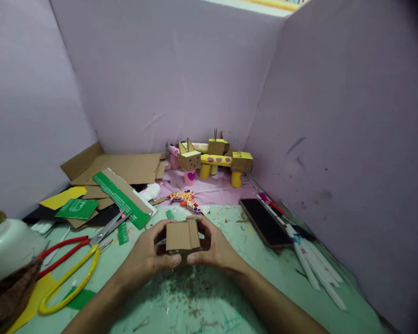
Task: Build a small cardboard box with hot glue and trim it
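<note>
Between my two hands is a small brown cardboard box (183,235), held just above the green tabletop (209,306). My left hand (153,250) grips its left side, thumb along the lower front edge and fingers curled behind. On the other side, my right hand (214,246) closes round the right end in the same way, its thumb tip close to the left one. The box's flat top faces up at me; its underside and far side are hidden. Brown crumbs lie on the tabletop below it.
Scissors with red handles (64,248) and another yellow-handled pair (73,283) lie left, near green card (123,199), brown cardboard (121,168) and a white bowl (12,248). Cardboard animal figures (216,160) stand behind. A phone (266,222) and white markers (311,262) lie right. Pale walls enclose the table.
</note>
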### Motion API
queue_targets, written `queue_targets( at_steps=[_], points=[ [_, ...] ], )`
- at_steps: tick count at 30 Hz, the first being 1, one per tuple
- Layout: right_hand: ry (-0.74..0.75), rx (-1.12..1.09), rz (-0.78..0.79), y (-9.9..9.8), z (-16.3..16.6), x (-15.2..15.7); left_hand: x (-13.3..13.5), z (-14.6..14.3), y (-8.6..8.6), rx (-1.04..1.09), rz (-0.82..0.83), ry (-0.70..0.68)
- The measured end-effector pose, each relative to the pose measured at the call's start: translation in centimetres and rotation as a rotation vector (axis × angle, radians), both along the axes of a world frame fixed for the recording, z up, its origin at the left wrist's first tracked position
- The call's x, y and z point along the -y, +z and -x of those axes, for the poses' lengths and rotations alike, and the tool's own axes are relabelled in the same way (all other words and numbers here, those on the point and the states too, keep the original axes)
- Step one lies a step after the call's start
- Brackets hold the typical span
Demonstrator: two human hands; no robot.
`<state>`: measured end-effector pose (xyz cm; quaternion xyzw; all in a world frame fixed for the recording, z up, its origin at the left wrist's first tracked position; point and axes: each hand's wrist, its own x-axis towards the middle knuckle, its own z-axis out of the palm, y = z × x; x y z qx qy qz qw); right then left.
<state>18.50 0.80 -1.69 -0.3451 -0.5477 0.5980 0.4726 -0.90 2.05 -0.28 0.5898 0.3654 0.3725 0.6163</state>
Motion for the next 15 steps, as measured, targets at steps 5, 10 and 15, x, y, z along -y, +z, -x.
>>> queue_targets(
  at_steps=[5,10,15],
  points=[
    [-0.048,0.000,-0.037,0.1,0.2,0.1,0.0,-0.1,0.3,0.012,0.009,0.032],
    [-0.107,0.022,-0.065,-0.5,0.3,-0.2,-0.1,-0.2,0.4,-0.005,-0.001,0.033],
    [-0.136,0.012,-0.083,-0.9,0.3,-0.3,0.0,-0.1,0.8,0.010,-0.019,0.026]
  ],
)
